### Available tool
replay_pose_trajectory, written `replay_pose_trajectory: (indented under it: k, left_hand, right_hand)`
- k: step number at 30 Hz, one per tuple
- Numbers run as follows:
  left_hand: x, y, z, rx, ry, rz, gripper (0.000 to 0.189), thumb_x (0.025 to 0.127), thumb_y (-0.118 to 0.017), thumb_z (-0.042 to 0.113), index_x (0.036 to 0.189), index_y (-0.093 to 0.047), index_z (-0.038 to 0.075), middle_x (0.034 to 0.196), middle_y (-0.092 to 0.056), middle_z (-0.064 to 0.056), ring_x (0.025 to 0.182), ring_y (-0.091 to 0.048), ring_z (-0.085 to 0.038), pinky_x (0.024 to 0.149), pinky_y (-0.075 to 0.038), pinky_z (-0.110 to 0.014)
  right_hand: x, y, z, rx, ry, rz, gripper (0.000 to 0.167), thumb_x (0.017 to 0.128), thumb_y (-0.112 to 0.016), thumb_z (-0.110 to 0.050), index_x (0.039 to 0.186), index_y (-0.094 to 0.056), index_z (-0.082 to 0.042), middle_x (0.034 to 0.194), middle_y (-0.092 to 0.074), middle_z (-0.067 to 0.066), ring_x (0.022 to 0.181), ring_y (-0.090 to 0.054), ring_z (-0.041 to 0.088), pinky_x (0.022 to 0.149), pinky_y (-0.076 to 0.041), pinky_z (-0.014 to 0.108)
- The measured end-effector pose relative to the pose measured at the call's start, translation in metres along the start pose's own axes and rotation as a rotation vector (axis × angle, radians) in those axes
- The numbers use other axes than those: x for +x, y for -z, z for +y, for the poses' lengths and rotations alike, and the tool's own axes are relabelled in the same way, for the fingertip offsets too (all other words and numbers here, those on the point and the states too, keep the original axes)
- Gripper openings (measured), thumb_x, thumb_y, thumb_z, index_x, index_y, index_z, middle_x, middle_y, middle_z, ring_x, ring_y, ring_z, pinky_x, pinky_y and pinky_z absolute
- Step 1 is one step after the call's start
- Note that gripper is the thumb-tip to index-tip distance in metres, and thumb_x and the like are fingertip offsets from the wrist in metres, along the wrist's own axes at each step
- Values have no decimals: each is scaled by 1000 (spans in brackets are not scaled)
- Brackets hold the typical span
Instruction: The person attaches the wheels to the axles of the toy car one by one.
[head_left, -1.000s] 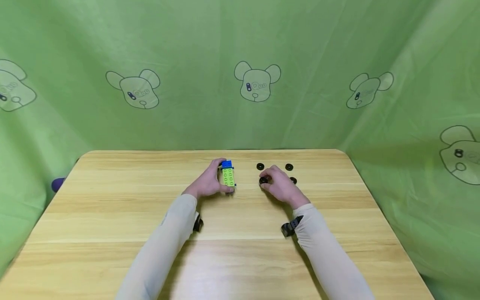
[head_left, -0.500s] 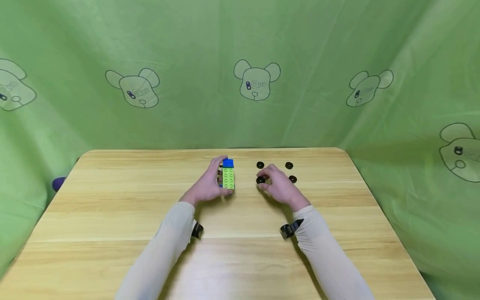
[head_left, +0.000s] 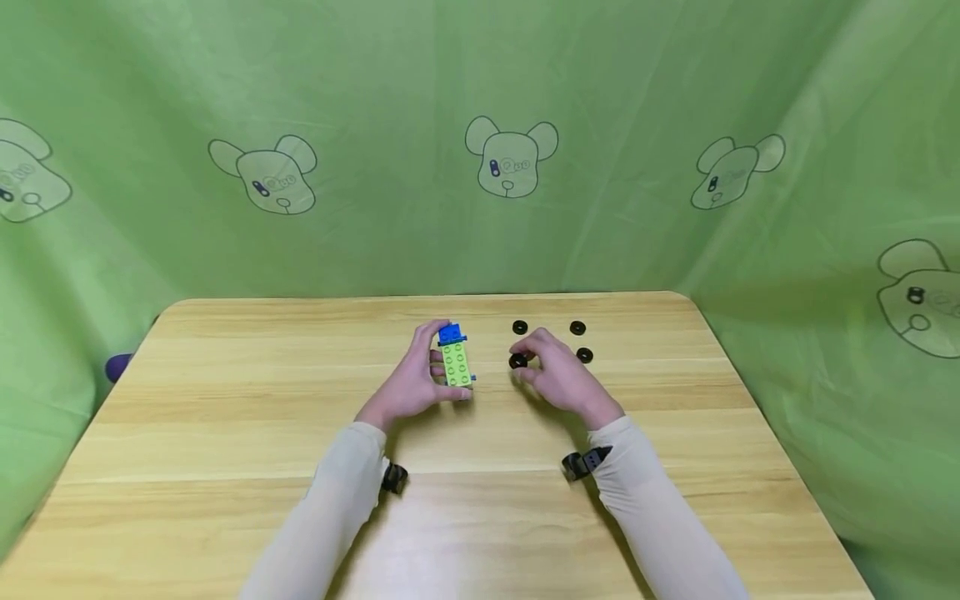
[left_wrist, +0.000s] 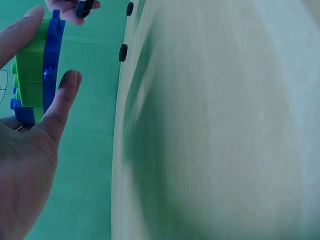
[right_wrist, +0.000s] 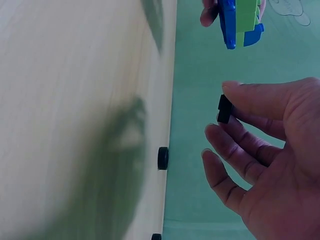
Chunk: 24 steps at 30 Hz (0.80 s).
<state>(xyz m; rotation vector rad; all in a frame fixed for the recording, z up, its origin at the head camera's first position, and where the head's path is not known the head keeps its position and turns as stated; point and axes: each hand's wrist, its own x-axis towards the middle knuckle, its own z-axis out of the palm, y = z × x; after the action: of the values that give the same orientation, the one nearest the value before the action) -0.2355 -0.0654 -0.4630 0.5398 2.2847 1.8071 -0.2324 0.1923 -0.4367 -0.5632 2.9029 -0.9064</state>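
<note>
My left hand [head_left: 408,385] grips a toy block car [head_left: 456,363], lime green with studs on top and a blue block at its far end. Thumb and fingers span its two ends. In the left wrist view the car's blue base [left_wrist: 51,65] shows along one side, held above the table. My right hand [head_left: 562,377] pinches a small black toy wheel [head_left: 517,361] between thumb and fingers. From the right wrist, that wheel [right_wrist: 225,109] appears edge-on, off the table, a short gap away from the car.
Three more black wheels lie on the wooden table [head_left: 480,517]: one at the back left [head_left: 520,327], one at the back right [head_left: 577,328], one beside the right hand [head_left: 585,356]. A green curtain [head_left: 390,233] with bear-head prints hangs behind the table.
The left hand has tilted and turned the block car slightly, bringing it a little nearer to the body. The right hand has carried its pinched wheel slightly left, towards the car.
</note>
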Motion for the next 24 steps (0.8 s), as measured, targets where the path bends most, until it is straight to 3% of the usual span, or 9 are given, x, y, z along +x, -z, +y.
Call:
replay_pose_trajectory:
  k: [4,8,11,14,16,20,24]
  left_hand:
    - [-5,-2,0,-35,-11,-3,113,65,-91,6,153,-23,28,135,-39,-8,101,-57,-28,85,-55,-39]
    - [-10,-3,-2,-56,-4,2,110,69,-90,9,154,-24,31,123,-52,-11,92,-59,-28,78,-55,-41]
    - [-12,-4,-3,-137,0,-6,111,72,-86,2,157,-19,26,112,-61,-15,88,-63,-29,78,-56,-39]
    - [-13,-5,-4,-239,-6,-32,112,74,-82,-6,158,-13,20,112,-63,-22,88,-66,-32,82,-57,-38]
    - [-14,-5,-4,-289,-13,-48,113,75,-79,-10,159,-11,22,121,-60,-25,92,-67,-34,84,-56,-39]
    - [-16,-7,-4,-297,-33,-49,112,75,-78,-13,158,-16,28,145,-38,-17,106,-62,-35,86,-55,-40]
    - [-17,-8,-6,-279,-55,-49,109,74,-77,-15,157,-22,29,149,-25,-12,117,-55,-36,89,-54,-39]
  right_hand:
    - [-3,3,-6,-2,14,6,37,90,-70,-11,126,-62,-6,120,-56,6,111,-55,28,99,-45,49]
    - [-7,5,-12,-3,27,10,36,90,-70,-12,125,-63,-6,118,-56,6,110,-56,27,99,-45,49]
    - [-10,6,-18,-5,43,15,35,91,-70,-13,124,-63,-6,117,-56,5,110,-56,27,99,-45,48]
    - [-12,8,-23,-7,62,21,35,91,-70,-14,124,-63,-6,116,-56,5,110,-56,26,99,-45,48]
    - [-13,8,-26,-10,71,23,35,91,-70,-14,124,-63,-6,116,-56,5,109,-56,26,99,-45,47]
    - [-14,7,-30,-17,90,21,34,91,-70,-13,124,-63,-6,116,-56,5,109,-56,26,99,-46,46]
    - [-14,7,-35,-23,105,21,34,91,-71,-13,123,-64,-7,116,-56,3,109,-56,24,99,-46,45]
